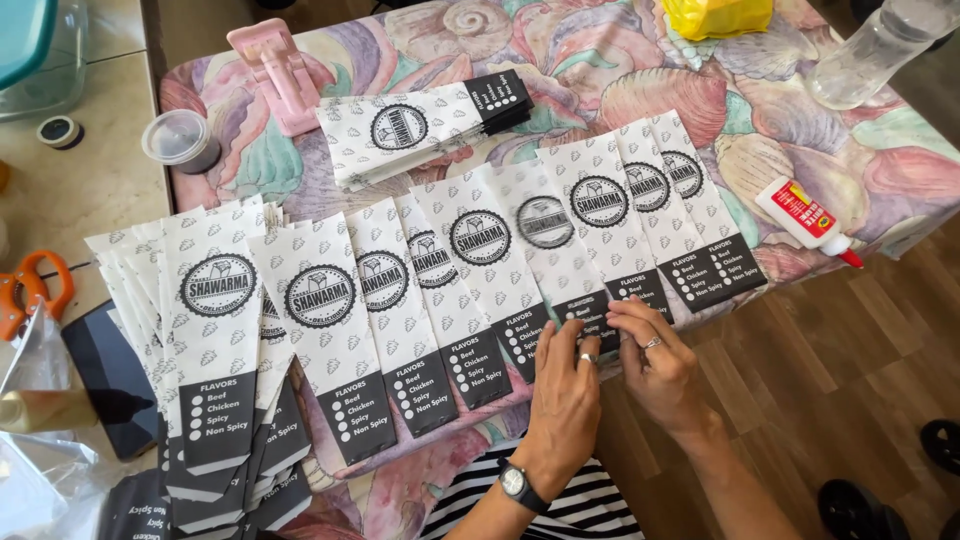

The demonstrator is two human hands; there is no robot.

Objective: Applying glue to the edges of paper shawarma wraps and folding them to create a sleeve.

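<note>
Both hands are down on one long white paper sleeve with a leaf pattern, a round black emblem and a black printed end [553,250]. It lies in the middle of a fanned row of the same sleeves [400,300], each overlapping the next so that only one long edge strip shows, which looks like a way to keep every edge reachable at once. The black end of the sleeve sits at the near edge of the counter [800,150], straight under the fingers.

The left hand [565,385] lies flat with fingers stretched forward, tips pressing on the black end and nothing enclosed in its grip. The right hand [655,355] curls beside it, fingertips bunched close on the same end; whether they pinch the paper's edge or only press it I cannot tell. The two hands touch, thumbs nearly together, so the sleeve's lower end lies below and just ahead of both.

Further out, a loose stack of sleeves [215,340] spills over the left corner, another bundle [420,125] lies behind the row, and a small white glue bottle with a red tip [805,220] rests to the right, well apart.
</note>
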